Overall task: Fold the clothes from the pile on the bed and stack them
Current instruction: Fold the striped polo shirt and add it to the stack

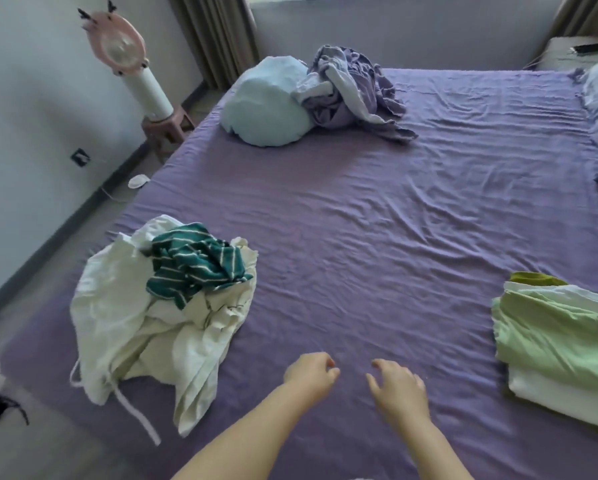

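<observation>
1. Both hands empty over the purple bed [377, 209]: left hand [309, 375] loosely curled, right hand [399, 389] fingers spread.
2. Unfolded pile [152, 313], white stuff plus a green striped top [193, 261], sits left.
3. Folded stack [560, 344] on the right.

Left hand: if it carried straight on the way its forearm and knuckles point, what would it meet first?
The left hand points up and right across the bed, so it likely meets only bare purple sheet first; the unfolded pile lies off to its left. Height above the sheet is unclear.
</observation>
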`<state>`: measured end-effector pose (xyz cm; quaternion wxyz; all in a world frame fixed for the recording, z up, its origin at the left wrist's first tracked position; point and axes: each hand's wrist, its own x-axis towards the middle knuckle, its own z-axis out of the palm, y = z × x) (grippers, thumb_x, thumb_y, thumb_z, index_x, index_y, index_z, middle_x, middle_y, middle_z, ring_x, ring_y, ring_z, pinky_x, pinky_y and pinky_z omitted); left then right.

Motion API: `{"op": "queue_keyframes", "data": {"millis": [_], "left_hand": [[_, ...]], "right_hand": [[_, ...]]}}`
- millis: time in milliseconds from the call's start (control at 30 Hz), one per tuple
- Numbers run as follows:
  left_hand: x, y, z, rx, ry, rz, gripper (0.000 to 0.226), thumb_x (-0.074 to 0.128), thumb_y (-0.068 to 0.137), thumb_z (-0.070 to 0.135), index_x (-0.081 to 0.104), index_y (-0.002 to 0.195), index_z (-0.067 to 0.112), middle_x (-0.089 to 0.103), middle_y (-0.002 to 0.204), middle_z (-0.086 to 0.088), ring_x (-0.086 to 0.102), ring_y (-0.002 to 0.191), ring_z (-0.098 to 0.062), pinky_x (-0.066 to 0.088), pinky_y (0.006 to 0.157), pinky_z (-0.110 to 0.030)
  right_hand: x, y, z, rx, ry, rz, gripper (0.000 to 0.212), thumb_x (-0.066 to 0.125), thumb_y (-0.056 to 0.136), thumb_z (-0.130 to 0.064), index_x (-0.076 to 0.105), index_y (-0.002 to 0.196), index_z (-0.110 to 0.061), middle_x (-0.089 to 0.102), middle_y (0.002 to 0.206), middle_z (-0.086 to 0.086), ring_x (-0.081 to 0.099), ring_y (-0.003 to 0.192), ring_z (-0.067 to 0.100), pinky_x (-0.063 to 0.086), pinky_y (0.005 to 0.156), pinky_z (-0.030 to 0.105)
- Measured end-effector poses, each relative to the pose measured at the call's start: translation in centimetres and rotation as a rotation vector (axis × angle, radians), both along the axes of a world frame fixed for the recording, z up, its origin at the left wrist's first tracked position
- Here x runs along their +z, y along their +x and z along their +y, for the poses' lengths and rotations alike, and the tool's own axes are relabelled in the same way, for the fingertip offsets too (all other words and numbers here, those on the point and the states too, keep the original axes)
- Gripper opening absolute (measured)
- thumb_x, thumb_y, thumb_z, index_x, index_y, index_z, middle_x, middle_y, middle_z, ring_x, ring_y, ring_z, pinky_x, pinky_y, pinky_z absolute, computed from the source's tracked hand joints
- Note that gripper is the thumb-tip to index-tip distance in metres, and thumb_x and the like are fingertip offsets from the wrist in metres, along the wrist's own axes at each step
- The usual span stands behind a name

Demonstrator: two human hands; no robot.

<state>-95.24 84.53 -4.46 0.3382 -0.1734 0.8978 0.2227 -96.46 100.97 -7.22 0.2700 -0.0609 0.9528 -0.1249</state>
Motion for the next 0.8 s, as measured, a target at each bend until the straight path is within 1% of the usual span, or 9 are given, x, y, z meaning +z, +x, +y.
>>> {"op": "queue_keyframes", "data": {"millis": [167,300,400,500,600,700,800], "left_hand": [[0.9,3.6,-8.9,0.118,-0.008,0.015,0.032,0.047,0.092,0.041,0.062,0.116,0.027,0.062,0.125,0.005,0.056,0.116,-0.018,0.045,0.093,-0.03],[1.3,4.6,-17.1,0.202,0.004,0.039,0.031,0.047,0.092,0.041,0.063,0.114,0.026,0.064,0.12,0.004,0.057,0.113,-0.018,0.046,0.091,-0.029],[1.4,4.5,-23.6,0.289,0.05,0.054,0.031,0.047,0.092,0.041,0.064,0.113,0.025,0.064,0.117,0.002,0.059,0.108,-0.018,0.047,0.09,-0.029],[1.3,3.6,-29.6,0.364,0.113,0.103,0.028,0.051,0.092,0.035,0.065,0.111,0.022,0.065,0.114,0.0,0.059,0.104,-0.016,0.047,0.089,-0.026],[1.5,2.2,-35.5,0.41,0.152,0.176,0.025,0.051,0.094,0.033,0.063,0.114,0.022,0.064,0.114,0.002,0.058,0.102,-0.011,0.045,0.085,-0.023],[1.5,0.6,-40.8,0.439,0.136,0.249,0.027,0.048,0.096,0.035,0.061,0.118,0.026,0.064,0.115,0.007,0.057,0.102,-0.009,0.046,0.082,-0.022],[1.2,-1.2,-44.3,0.495,0.154,0.312,0.029,0.049,0.096,0.033,0.06,0.121,0.025,0.063,0.118,0.007,0.058,0.104,-0.009,0.048,0.085,-0.022]], "right_hand": [[1.4,1.0,-8.3,0.196,0.012,-0.001,0.037,0.039,0.093,-0.047,0.049,0.125,-0.032,0.054,0.13,-0.011,0.047,0.123,0.013,0.031,0.103,0.032],[2.1,0.7,-15.5,0.307,0.016,-0.004,0.038,0.039,0.093,-0.047,0.047,0.126,-0.031,0.053,0.13,-0.011,0.045,0.124,0.013,0.031,0.102,0.032],[2.5,0.4,-21.1,0.33,-0.001,-0.007,0.036,0.039,0.092,-0.048,0.048,0.123,-0.032,0.053,0.128,-0.012,0.046,0.123,0.012,0.031,0.1,0.03],[2.9,-0.5,-26.4,0.342,-0.034,0.003,0.033,0.039,0.092,-0.047,0.048,0.12,-0.034,0.053,0.126,-0.013,0.045,0.123,0.011,0.032,0.098,0.027],[3.2,-2.1,-31.9,0.353,-0.066,0.021,0.021,0.039,0.091,-0.045,0.049,0.108,-0.035,0.055,0.122,-0.014,0.047,0.119,0.01,0.034,0.093,0.025],[4.1,-3.8,-36.5,0.337,-0.095,0.025,0.032,0.041,0.092,-0.045,0.049,0.123,-0.037,0.054,0.125,-0.016,0.046,0.119,0.011,0.035,0.091,0.025],[4.7,-5.9,-40.0,0.353,-0.11,0.044,0.032,0.043,0.093,-0.041,0.048,0.124,-0.034,0.052,0.127,-0.015,0.046,0.118,0.012,0.037,0.09,0.025]]}}
